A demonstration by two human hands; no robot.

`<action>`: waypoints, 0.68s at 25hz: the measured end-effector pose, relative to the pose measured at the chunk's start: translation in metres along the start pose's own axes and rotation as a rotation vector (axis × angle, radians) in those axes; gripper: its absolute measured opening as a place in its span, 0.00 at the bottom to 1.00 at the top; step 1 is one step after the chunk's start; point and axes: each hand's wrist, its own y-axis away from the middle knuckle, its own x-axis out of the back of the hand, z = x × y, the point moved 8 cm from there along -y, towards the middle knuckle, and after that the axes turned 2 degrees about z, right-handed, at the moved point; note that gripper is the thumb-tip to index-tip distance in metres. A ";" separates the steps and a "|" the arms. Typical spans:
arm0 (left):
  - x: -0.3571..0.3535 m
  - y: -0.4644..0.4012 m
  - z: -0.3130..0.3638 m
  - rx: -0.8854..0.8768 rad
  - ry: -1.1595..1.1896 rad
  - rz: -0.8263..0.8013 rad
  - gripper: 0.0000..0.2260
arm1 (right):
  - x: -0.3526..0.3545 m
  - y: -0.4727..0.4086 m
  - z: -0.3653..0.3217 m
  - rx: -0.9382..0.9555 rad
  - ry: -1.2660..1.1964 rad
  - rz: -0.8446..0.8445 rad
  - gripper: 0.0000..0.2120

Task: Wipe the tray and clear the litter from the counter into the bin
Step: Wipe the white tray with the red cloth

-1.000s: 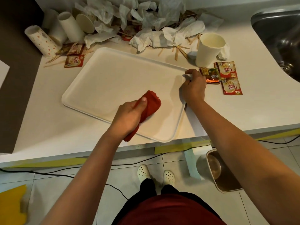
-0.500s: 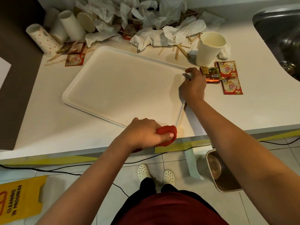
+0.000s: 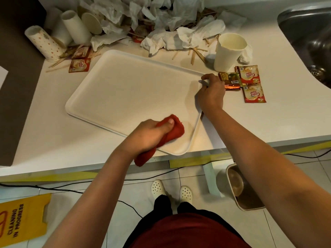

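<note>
A white tray (image 3: 129,90) lies on the pale counter (image 3: 53,136), its near corner poking past the counter's front edge. My left hand (image 3: 148,135) grips a red cloth (image 3: 176,130) and presses it on the tray's near part. My right hand (image 3: 211,93) holds the tray's right rim with curled fingers. Litter is heaped behind the tray: crumpled napkins (image 3: 161,20), paper cups (image 3: 75,27), wooden stirrers (image 3: 195,54) and creamer sachets (image 3: 250,83). A bin (image 3: 241,187) stands on the floor below the counter, at my right.
An upright paper cup (image 3: 229,51) stands right of the tray. A steel sink (image 3: 308,36) fills the far right. A yellow cleaning sign (image 3: 21,217) and black cables (image 3: 71,187) lie on the tiled floor.
My left hand with the red cloth swept toward me to the tray's front corner, then pushed back onto the tray. My right hand stayed on the rim.
</note>
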 end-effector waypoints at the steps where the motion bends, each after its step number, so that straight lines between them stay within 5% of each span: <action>1: -0.011 0.001 0.000 -0.020 -0.131 -0.039 0.22 | 0.000 0.000 -0.001 0.010 0.005 0.001 0.17; 3: -0.029 0.006 0.005 -0.074 -0.363 -0.116 0.22 | 0.001 0.001 -0.002 0.021 0.015 0.003 0.17; 6: -0.031 0.009 0.011 -0.081 -0.370 -0.212 0.23 | 0.002 0.001 -0.003 0.030 0.015 0.020 0.18; 11: 0.011 0.012 0.011 0.122 0.693 -0.043 0.18 | 0.000 -0.001 0.000 0.051 -0.007 0.027 0.18; 17: 0.026 -0.005 0.001 0.060 1.173 0.002 0.19 | 0.009 0.008 -0.015 0.262 0.038 0.132 0.15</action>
